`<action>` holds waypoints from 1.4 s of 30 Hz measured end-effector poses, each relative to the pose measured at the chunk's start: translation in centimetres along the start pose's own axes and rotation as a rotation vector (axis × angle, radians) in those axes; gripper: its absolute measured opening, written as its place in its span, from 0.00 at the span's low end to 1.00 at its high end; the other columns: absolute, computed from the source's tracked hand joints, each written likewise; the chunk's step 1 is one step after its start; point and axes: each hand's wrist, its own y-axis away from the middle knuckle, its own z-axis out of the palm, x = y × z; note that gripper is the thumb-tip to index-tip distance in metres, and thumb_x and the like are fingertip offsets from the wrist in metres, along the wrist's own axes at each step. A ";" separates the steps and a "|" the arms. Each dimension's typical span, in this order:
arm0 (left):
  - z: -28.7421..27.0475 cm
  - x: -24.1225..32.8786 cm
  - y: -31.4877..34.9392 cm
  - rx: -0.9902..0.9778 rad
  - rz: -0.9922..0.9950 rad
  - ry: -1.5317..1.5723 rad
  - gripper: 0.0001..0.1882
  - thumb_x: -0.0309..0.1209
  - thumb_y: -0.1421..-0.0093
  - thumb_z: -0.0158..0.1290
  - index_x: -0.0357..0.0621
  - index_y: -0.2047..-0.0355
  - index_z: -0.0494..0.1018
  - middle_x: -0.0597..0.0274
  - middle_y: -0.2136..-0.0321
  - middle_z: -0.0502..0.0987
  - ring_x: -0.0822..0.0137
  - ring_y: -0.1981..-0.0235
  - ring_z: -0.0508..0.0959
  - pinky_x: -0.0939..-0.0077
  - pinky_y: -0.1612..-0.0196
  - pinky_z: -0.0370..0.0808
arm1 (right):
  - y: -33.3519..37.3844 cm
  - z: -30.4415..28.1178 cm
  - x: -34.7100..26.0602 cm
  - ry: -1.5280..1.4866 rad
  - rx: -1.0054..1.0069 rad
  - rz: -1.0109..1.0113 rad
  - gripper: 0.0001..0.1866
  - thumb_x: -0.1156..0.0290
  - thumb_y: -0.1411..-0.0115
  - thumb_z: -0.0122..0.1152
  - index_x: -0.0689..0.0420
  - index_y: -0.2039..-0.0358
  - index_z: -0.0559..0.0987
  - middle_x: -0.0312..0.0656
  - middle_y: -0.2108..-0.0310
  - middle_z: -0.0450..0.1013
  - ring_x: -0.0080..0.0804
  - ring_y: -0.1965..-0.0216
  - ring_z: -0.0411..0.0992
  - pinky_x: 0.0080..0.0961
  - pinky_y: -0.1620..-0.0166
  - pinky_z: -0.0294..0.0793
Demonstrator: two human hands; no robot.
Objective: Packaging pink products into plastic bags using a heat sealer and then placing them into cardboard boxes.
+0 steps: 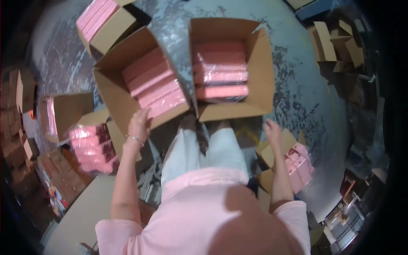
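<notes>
At my feet stand two open cardboard boxes: the left box (112, 100), tilted, and the right box (259, 72), set square. Pink plastic-wrapped packs (163, 95) lie in rows in the left one. More pink wrapped packs (221, 76) are stacked in the right one. My left hand (139, 125), a bangle at its wrist, has its fingers curled over the near edge of the left box. Off the near right corner of the right box hangs my right hand (273, 131), its fingers loosely bent and nothing visible in them.
Another box of pink packs (97, 19) stands at the far left. Nearer left, a bundle of pink packs (93, 146) sits beside an open box (72, 112). Pink packs (297, 168) lie by my right forearm. Empty-looking cartons (338, 46) stand far right on the worn floor (297, 89).
</notes>
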 end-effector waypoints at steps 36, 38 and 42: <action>43.9 4.1 -20.1 -0.931 0.052 -0.688 0.18 0.39 0.40 0.46 0.52 0.52 0.74 0.64 0.48 0.72 0.63 0.44 0.68 0.60 0.40 0.58 | -26.6 24.2 18.1 1.105 -0.782 -0.591 0.10 0.66 0.45 0.52 0.47 0.69 0.84 0.30 0.68 0.78 0.30 0.56 0.70 0.32 0.57 0.64; 39.9 5.6 -18.5 -0.963 0.103 -0.824 0.19 0.42 0.39 0.44 0.55 0.49 0.73 0.65 0.47 0.72 0.59 0.43 0.68 0.44 0.37 0.46 | -26.4 20.5 13.8 1.034 -0.719 -0.588 0.10 0.68 0.48 0.53 0.48 0.70 0.83 0.33 0.66 0.78 0.34 0.56 0.69 0.33 0.57 0.64; 27.6 9.6 -15.6 -0.692 0.474 -0.800 0.13 0.39 0.43 0.50 0.53 0.62 0.79 0.65 0.59 0.79 0.62 0.49 0.72 0.39 0.38 0.44 | -25.5 9.2 11.0 0.946 -0.348 -0.771 0.08 0.71 0.54 0.55 0.48 0.74 0.81 0.34 0.67 0.74 0.38 0.60 0.68 0.40 0.57 0.63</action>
